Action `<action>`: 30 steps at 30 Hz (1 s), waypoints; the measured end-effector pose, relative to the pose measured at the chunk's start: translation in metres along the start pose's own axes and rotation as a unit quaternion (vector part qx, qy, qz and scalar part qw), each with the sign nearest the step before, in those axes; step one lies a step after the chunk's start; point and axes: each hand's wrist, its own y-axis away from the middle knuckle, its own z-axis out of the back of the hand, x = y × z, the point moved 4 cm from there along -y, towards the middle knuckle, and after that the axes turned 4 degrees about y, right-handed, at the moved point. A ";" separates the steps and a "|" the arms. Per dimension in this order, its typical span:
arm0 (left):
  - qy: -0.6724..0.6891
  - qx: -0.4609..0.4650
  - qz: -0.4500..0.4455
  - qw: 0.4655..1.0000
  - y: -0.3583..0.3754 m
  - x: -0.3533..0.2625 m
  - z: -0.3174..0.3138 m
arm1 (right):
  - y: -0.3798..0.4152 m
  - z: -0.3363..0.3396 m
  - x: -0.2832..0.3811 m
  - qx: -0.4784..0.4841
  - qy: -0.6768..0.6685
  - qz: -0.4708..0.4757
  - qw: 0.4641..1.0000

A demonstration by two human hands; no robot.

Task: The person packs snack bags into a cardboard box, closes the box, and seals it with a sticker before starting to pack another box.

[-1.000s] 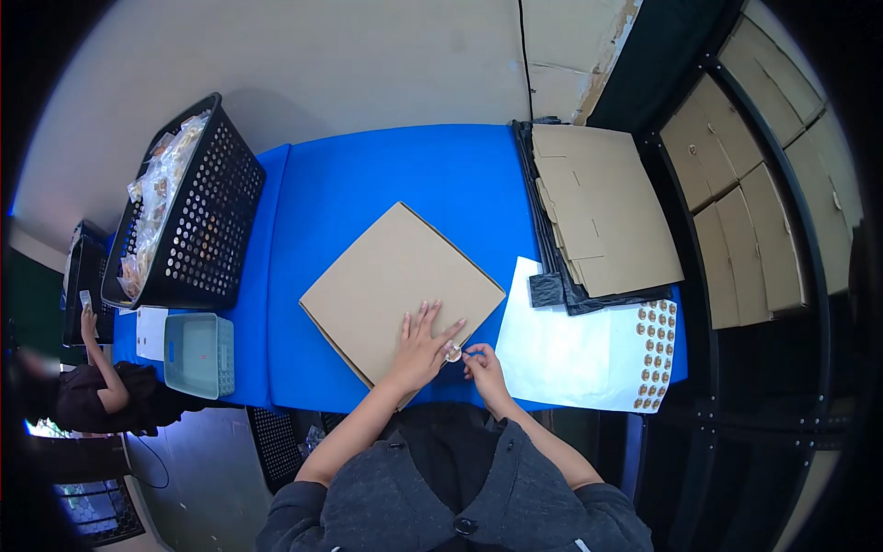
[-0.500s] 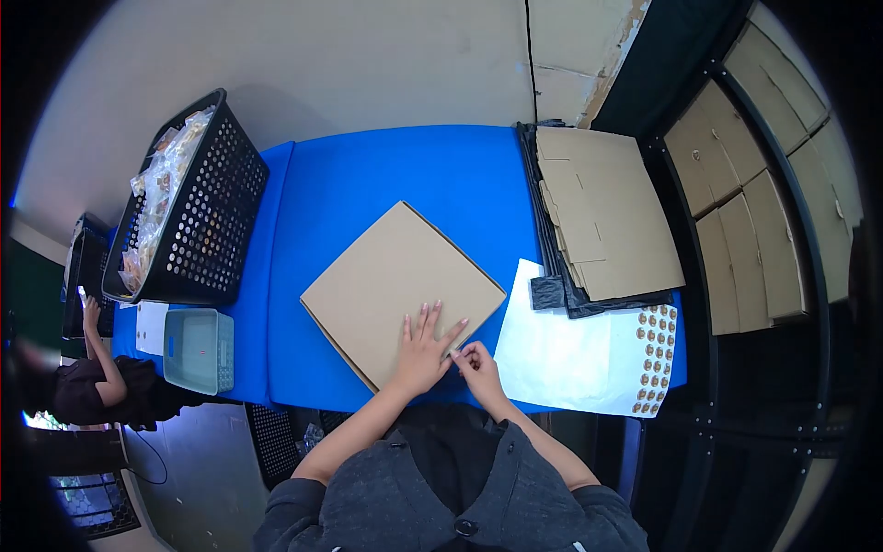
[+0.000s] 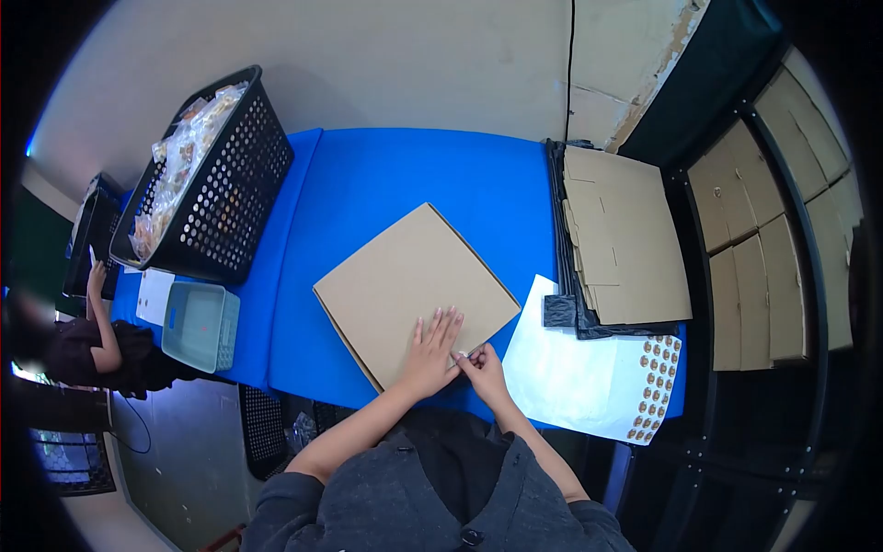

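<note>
A closed square cardboard box (image 3: 405,285) lies turned cornerwise on the blue-covered table in front of me. My left hand (image 3: 430,361) rests flat on its top near the corner closest to me, fingers stretched out and thumb towards my right hand. At the box's near right edge, my right hand (image 3: 484,372) has its thumb and fingertips pinched together. Whatever sits in that pinch is too small to name. Just right of this hand lies a white sheet (image 3: 589,377) bearing rows of round brown stickers (image 3: 656,386) along its right side.
Flat cardboard blanks (image 3: 630,239) are stacked on black plastic at the right. To the left stand a black basket (image 3: 225,184) of clear packets and a pale green bin (image 3: 200,322). Shelves of cardboard boxes (image 3: 754,267) rise at the far right; another person (image 3: 101,340) is at far left.
The view has shifted and tilted slightly, moving the surroundings in frame. My left hand stays flat on the box, while my right hand keeps its pinch at the same edge.
</note>
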 end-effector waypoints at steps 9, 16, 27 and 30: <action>-0.052 0.034 0.002 0.998 -0.001 -0.005 0.006 | -0.002 0.005 0.007 0.072 0.051 0.027 0.996; -0.045 0.028 -0.009 0.999 -0.001 -0.005 0.008 | 0.007 -0.006 -0.001 0.016 -0.046 -0.043 0.998; -0.052 0.025 -0.032 0.998 0.003 -0.006 0.012 | 0.007 -0.004 0.002 0.025 -0.115 -0.120 0.986; -0.022 0.028 -0.042 0.998 0.004 -0.006 0.014 | 0.008 -0.001 0.007 0.040 -0.103 -0.161 0.981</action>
